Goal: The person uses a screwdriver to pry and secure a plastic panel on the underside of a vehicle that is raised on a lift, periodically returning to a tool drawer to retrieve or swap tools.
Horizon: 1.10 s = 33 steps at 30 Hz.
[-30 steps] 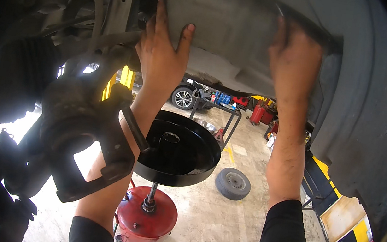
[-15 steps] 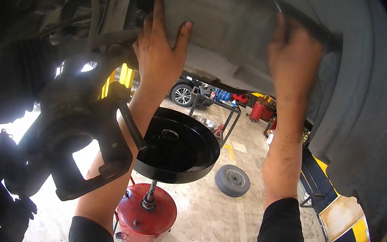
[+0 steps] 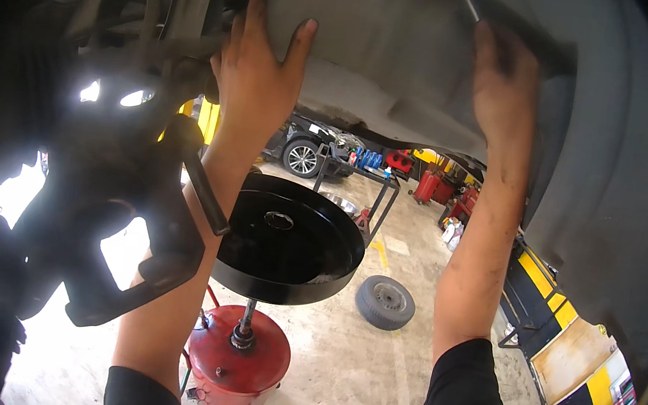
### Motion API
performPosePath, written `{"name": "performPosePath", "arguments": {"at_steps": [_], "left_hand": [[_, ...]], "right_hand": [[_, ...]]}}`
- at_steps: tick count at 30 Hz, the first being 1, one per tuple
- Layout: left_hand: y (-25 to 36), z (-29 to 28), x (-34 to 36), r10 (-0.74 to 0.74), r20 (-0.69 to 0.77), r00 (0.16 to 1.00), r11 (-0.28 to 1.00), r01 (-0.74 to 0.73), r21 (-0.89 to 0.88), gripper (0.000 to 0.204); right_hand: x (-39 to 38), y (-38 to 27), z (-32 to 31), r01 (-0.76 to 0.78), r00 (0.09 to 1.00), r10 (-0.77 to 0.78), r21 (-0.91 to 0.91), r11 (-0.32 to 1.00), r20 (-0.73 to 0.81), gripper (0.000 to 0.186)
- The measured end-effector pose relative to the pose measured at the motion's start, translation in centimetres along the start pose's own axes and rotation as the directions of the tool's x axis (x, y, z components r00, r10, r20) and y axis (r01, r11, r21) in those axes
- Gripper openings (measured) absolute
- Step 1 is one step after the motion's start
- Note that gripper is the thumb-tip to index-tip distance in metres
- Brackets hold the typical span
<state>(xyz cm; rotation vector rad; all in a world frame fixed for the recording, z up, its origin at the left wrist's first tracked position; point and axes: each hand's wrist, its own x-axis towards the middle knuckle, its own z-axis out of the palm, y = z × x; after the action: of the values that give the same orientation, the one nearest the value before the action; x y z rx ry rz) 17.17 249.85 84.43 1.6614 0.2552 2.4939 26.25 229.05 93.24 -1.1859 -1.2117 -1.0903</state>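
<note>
Overhead, a grey panel (image 3: 368, 38) spans the underside of a raised vehicle. My left hand (image 3: 259, 73) reaches up to the panel's left edge, its fingers stretched out and the thumb apart, holding nothing. Near the panel's right side my right hand (image 3: 504, 83) is closed, fingers curled. A thin shiny metal shaft (image 3: 470, 5) sticks out beyond its fingertips; the rest of that tool is hidden in the hand. Beside my left forearm hangs a dark brake caliper bracket (image 3: 163, 264), and a dark wheel arch liner (image 3: 613, 157) curves down on the right.
Under my arms stands a black round oil drain pan (image 3: 291, 239) on a red drum (image 3: 240, 362). A loose wheel (image 3: 385, 302) lies on the floor. Farther back are a metal trolley (image 3: 381, 201), a parked dark car (image 3: 298, 147) and red equipment (image 3: 427, 187).
My right hand has shifted slightly right, and more of the metal shaft shows. My left hand stays at the panel, a little higher and more to the left in the picture. The view has moved slightly.
</note>
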Motion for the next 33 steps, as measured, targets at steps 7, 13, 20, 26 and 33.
{"name": "performPosePath", "arguments": {"at_steps": [7,13,20,26,33], "left_hand": [[-0.9,0.0,0.0,0.022,-0.015,1.000,0.999,-0.021,0.033,0.074],[-0.2,-0.3,0.0,-0.008,0.023,1.000,0.998,0.007,0.063,0.073],[-0.1,-0.3,0.0,-0.022,0.031,0.999,0.999,0.020,0.045,0.073],[-0.1,0.0,0.2,0.004,0.034,0.999,0.999,-0.006,0.041,0.071],[-0.4,-0.1,0.2,0.007,0.026,1.000,0.999,-0.008,0.046,0.074]], "right_hand": [[0.1,-0.2,-0.2,0.387,0.880,-0.461,-0.390,0.836,-0.116,0.030],[-0.2,-0.6,-0.4,0.436,0.851,-0.522,-0.473,0.766,-0.060,0.030],[0.1,-0.2,-0.1,0.475,0.817,-0.573,-0.485,0.735,-0.069,0.028],[0.5,0.0,0.0,0.466,0.831,-0.547,-0.412,0.783,-0.098,0.026],[0.7,0.2,0.3,0.253,0.961,-0.267,-0.174,0.952,-0.065,0.025]]}}
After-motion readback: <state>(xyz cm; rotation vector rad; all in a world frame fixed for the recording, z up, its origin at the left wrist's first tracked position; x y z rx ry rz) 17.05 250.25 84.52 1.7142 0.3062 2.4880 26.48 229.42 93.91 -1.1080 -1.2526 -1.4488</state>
